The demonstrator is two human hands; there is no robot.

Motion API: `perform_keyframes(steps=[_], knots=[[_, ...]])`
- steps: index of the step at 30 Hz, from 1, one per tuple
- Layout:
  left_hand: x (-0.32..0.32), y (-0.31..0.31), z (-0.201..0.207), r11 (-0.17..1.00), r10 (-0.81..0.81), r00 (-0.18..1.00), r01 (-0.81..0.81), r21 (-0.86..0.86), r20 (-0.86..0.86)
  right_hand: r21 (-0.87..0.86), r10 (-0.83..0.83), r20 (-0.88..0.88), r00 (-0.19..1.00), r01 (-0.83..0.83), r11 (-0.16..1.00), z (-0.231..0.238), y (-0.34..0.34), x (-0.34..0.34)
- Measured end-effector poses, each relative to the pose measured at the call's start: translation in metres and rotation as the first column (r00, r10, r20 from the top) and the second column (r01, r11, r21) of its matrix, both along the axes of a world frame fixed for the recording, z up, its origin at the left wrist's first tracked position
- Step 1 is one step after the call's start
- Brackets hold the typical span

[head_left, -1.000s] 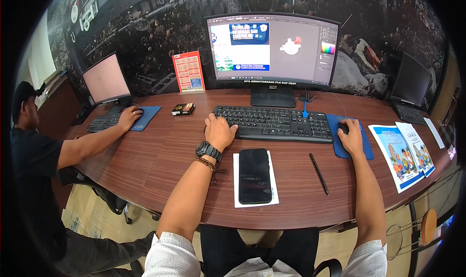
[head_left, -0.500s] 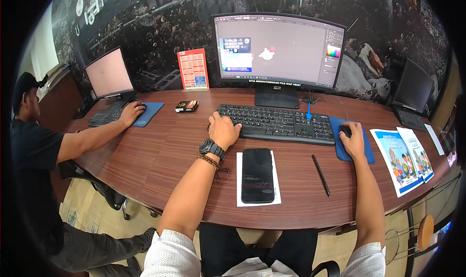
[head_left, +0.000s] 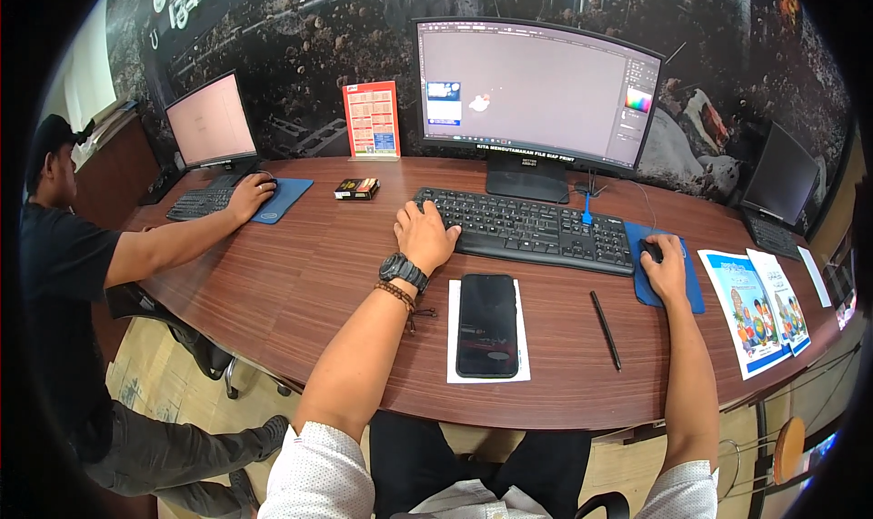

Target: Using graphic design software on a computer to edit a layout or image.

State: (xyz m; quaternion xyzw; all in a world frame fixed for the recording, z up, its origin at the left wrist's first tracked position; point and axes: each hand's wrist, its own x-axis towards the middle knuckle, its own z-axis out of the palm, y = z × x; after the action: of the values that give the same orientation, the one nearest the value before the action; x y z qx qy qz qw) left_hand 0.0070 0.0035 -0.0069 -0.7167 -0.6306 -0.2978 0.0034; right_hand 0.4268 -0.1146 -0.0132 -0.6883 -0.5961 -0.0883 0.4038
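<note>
My left hand (head_left: 424, 237) rests at the left end of a black keyboard (head_left: 532, 237), fingers spread over its keys and thumb near the front edge. My right hand (head_left: 668, 271) is curled over a black computer mouse (head_left: 647, 249) on a blue mouse pad (head_left: 690, 294). Behind the keyboard stands a wide curved monitor (head_left: 564, 87), showing a grey canvas with small pictures at its left. A dark-screened phone (head_left: 487, 326) lies on white paper (head_left: 524, 355) between my forearms. To its right is a slim black pen (head_left: 606, 330).
On the left, a co-worker's hand (head_left: 252, 196) is on a mouse beside a second monitor (head_left: 210, 124). A small dark box (head_left: 356, 189) and a red-framed calendar (head_left: 373, 119) stand near the back. Illustrated booklets (head_left: 747, 310) and another monitor (head_left: 780, 174) are at the right.
On the monitor, the pictures have become smaller and sit further left on the canvas. The whole view has shifted slightly. Both my hands keep their places on the keyboard and the mouse.
</note>
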Motion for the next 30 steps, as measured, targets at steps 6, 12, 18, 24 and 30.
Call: perform_keyframes(steps=[6, 12, 18, 24, 30], knots=[[-0.0015, 0.0006, -0.0019, 1.000, -0.005, 0.999, 0.005, 0.015, -0.036, 0.010, -0.006, 0.018, 1.000, 0.006, 1.000, -0.0009, 0.0007, -0.0002], [-0.0019, 0.0012, -0.0046, 1.000, -0.008, 1.000, 0.008, 0.014, -0.012, 0.018, 0.011, -0.003, 1.000, -0.011, 1.000, 0.0009, -0.0015, -0.0035], [-0.0025, 0.0009, -0.0018, 1.000, -0.002, 0.998, 0.003, 0.024, -0.066, 0.009, 0.020, 0.007, 1.000, -0.020, 1.000, -0.0012, 0.0006, 0.0015], [-0.0022, -0.0001, -0.0018, 1.000, -0.004, 0.999, 0.005, 0.028, -0.049, 0.004, 0.000, -0.004, 1.000, 0.000, 1.000, -0.0008, 0.0000, -0.0005], [-0.0017, -0.0007, -0.0002, 1.000, 0.004, 0.999, -0.004, -0.008, -0.049, -0.017, 0.057, -0.001, 0.998, -0.057, 0.998, 0.0019, -0.0013, -0.0021]])
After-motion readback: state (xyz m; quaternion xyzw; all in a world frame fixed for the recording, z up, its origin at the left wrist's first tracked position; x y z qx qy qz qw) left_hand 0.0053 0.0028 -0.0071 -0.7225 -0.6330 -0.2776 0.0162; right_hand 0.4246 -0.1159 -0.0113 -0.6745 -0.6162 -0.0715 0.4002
